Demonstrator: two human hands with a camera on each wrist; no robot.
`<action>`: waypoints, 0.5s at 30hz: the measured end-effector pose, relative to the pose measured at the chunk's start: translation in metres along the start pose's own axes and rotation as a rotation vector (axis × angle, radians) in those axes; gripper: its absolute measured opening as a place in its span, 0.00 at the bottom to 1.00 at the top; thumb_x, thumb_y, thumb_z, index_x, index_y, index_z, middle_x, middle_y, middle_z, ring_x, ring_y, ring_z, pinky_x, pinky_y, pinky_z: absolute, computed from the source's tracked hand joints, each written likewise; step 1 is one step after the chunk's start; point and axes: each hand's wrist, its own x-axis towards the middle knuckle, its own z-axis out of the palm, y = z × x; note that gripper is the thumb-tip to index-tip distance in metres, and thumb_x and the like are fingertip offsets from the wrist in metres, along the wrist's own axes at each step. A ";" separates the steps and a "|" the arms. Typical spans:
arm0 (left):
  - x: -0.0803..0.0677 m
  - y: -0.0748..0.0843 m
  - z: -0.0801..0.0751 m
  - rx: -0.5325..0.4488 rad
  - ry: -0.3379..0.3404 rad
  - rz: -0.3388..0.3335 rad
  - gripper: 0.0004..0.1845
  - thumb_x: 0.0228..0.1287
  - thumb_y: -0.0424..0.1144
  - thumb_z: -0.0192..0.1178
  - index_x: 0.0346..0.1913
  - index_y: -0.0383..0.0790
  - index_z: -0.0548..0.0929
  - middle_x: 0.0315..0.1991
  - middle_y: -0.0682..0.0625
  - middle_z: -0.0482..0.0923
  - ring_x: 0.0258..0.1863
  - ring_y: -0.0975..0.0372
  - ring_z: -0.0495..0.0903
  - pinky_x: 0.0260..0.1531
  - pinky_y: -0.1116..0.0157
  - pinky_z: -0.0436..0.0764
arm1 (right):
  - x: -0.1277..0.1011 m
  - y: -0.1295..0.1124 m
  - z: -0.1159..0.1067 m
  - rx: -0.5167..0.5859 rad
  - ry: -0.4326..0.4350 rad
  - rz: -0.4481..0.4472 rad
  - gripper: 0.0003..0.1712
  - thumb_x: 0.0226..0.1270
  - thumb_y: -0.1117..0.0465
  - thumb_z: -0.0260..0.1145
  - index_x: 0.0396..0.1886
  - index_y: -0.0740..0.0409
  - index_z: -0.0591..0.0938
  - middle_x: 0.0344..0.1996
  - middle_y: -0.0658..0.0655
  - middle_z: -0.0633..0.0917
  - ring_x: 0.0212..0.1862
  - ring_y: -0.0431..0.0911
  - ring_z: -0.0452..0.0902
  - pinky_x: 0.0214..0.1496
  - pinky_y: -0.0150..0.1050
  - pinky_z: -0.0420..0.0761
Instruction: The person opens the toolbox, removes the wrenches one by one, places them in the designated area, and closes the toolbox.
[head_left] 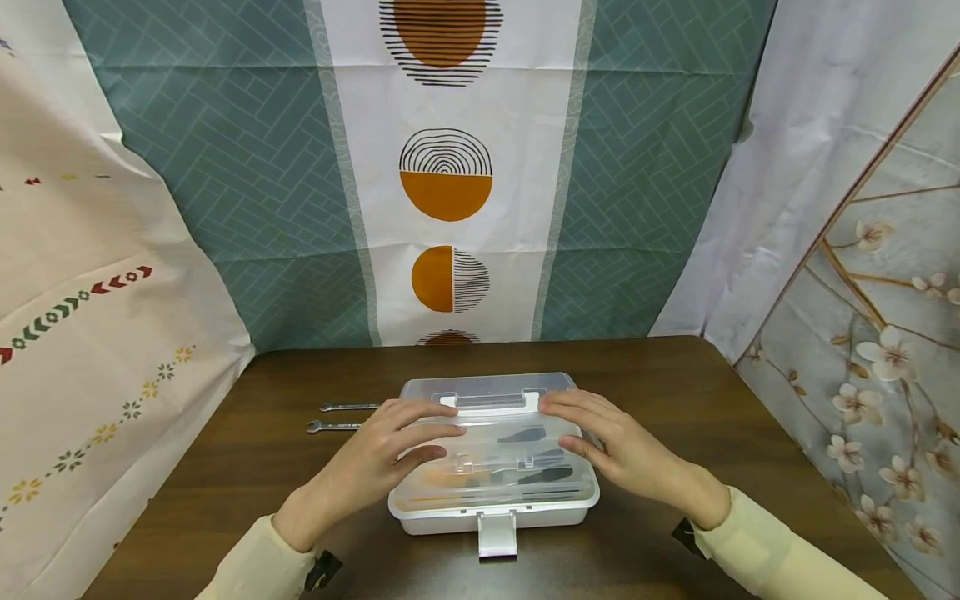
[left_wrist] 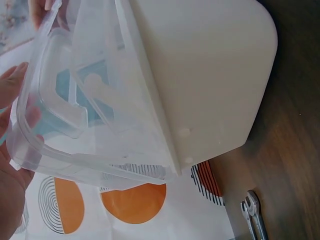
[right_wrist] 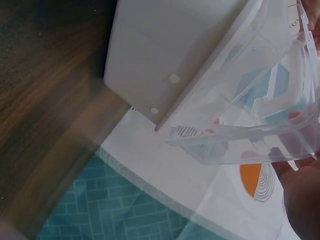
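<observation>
A white plastic box (head_left: 427,525) with a translucent lid (head_left: 487,385) sits in front of me. In both wrist views the lid is tilted up off the base, its carry handle showing through it. My left hand (head_left: 401,437) holds the lid at its left side; the left wrist view shows fingers through the plastic. On the opposite side, my right hand (head_left: 615,446) grips the lid likewise. A white front latch (head_left: 497,535) hangs down, unfastened. Paintbrushes and a dark-bladed palette knife (head_left: 546,475) show inside the box.
Two metal wrenches lie left of the box, the nearer wrench (head_left: 330,426) partly hidden behind my left hand. The brown wooden table (head_left: 645,383) extends around the box. A patterned curtain (head_left: 645,167) hangs behind the table, with more cloth on both sides.
</observation>
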 end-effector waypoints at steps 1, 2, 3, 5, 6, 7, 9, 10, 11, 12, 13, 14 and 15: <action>0.000 0.001 0.000 -0.001 -0.001 0.002 0.17 0.72 0.44 0.66 0.61 0.54 0.85 0.62 0.53 0.81 0.60 0.58 0.79 0.55 0.55 0.78 | 0.000 0.000 0.000 -0.006 0.001 -0.012 0.24 0.79 0.56 0.64 0.69 0.60 0.78 0.66 0.59 0.80 0.70 0.53 0.73 0.77 0.34 0.62; -0.001 0.001 0.000 -0.002 -0.001 0.005 0.16 0.73 0.45 0.65 0.61 0.54 0.85 0.62 0.54 0.81 0.60 0.58 0.79 0.55 0.55 0.78 | -0.001 -0.001 0.001 -0.013 0.003 -0.024 0.24 0.80 0.55 0.62 0.69 0.60 0.78 0.65 0.59 0.80 0.69 0.53 0.73 0.77 0.34 0.62; -0.001 0.002 0.001 -0.001 0.003 0.014 0.16 0.72 0.45 0.66 0.61 0.53 0.85 0.61 0.53 0.81 0.59 0.58 0.79 0.54 0.55 0.78 | -0.001 -0.001 0.001 -0.019 0.008 -0.039 0.24 0.81 0.54 0.61 0.69 0.60 0.79 0.65 0.59 0.80 0.69 0.53 0.73 0.77 0.34 0.63; -0.002 0.003 0.001 0.002 0.004 0.026 0.17 0.70 0.43 0.68 0.60 0.53 0.86 0.60 0.53 0.82 0.59 0.58 0.80 0.55 0.55 0.78 | -0.001 -0.002 0.002 -0.033 0.019 -0.069 0.24 0.82 0.53 0.60 0.68 0.60 0.79 0.64 0.58 0.80 0.68 0.53 0.74 0.76 0.34 0.63; -0.002 0.004 0.001 0.004 0.007 0.035 0.18 0.68 0.41 0.70 0.59 0.52 0.86 0.60 0.53 0.82 0.59 0.58 0.80 0.55 0.55 0.78 | -0.001 -0.003 0.003 -0.040 0.023 -0.086 0.23 0.82 0.54 0.60 0.68 0.61 0.79 0.64 0.58 0.81 0.67 0.53 0.75 0.76 0.34 0.63; -0.003 0.005 0.001 0.006 0.007 0.043 0.19 0.66 0.39 0.72 0.59 0.52 0.86 0.60 0.53 0.82 0.59 0.58 0.80 0.56 0.55 0.78 | -0.001 -0.003 0.003 -0.046 0.028 -0.102 0.23 0.82 0.54 0.60 0.68 0.61 0.80 0.63 0.58 0.81 0.66 0.53 0.75 0.76 0.34 0.64; -0.004 0.006 0.002 0.012 0.014 0.062 0.21 0.63 0.37 0.73 0.59 0.52 0.86 0.59 0.53 0.83 0.58 0.58 0.80 0.55 0.56 0.79 | -0.002 -0.005 0.004 -0.052 0.035 -0.126 0.23 0.82 0.54 0.59 0.67 0.62 0.80 0.63 0.58 0.81 0.65 0.53 0.75 0.76 0.35 0.64; -0.005 0.007 0.002 0.017 0.015 0.068 0.21 0.64 0.38 0.73 0.59 0.52 0.86 0.59 0.53 0.83 0.59 0.58 0.80 0.56 0.56 0.79 | -0.002 -0.005 0.005 -0.055 0.036 -0.134 0.22 0.83 0.54 0.59 0.67 0.62 0.80 0.62 0.58 0.81 0.65 0.53 0.75 0.76 0.35 0.64; -0.006 0.007 0.003 0.020 0.018 0.074 0.20 0.65 0.38 0.72 0.59 0.53 0.86 0.59 0.53 0.83 0.59 0.58 0.81 0.56 0.56 0.79 | -0.003 -0.005 0.006 -0.055 0.038 -0.143 0.22 0.83 0.54 0.59 0.66 0.62 0.80 0.62 0.58 0.81 0.64 0.53 0.76 0.75 0.35 0.64; -0.006 0.008 0.004 0.022 0.020 0.077 0.19 0.66 0.39 0.71 0.60 0.53 0.86 0.59 0.53 0.83 0.58 0.58 0.81 0.56 0.56 0.79 | -0.003 -0.005 0.007 -0.055 0.041 -0.153 0.22 0.83 0.55 0.59 0.66 0.62 0.80 0.61 0.58 0.81 0.64 0.53 0.76 0.75 0.36 0.64; -0.007 0.009 0.004 0.023 0.022 0.080 0.18 0.68 0.40 0.70 0.60 0.53 0.86 0.58 0.53 0.83 0.58 0.58 0.81 0.55 0.57 0.79 | -0.004 -0.005 0.008 -0.051 0.043 -0.161 0.21 0.82 0.55 0.60 0.65 0.63 0.80 0.61 0.58 0.81 0.63 0.53 0.76 0.75 0.36 0.65; -0.008 0.009 0.005 0.025 0.027 0.086 0.17 0.69 0.41 0.69 0.60 0.53 0.86 0.58 0.53 0.83 0.58 0.58 0.81 0.55 0.57 0.79 | -0.005 -0.005 0.009 -0.046 0.044 -0.168 0.21 0.82 0.56 0.60 0.65 0.63 0.81 0.60 0.58 0.81 0.62 0.52 0.76 0.74 0.37 0.65; -0.008 0.010 0.006 0.027 0.031 0.089 0.17 0.71 0.42 0.68 0.60 0.54 0.86 0.58 0.54 0.83 0.57 0.58 0.81 0.55 0.57 0.79 | -0.005 -0.005 0.010 -0.041 0.045 -0.175 0.20 0.81 0.57 0.61 0.64 0.63 0.81 0.60 0.58 0.81 0.62 0.52 0.76 0.74 0.37 0.65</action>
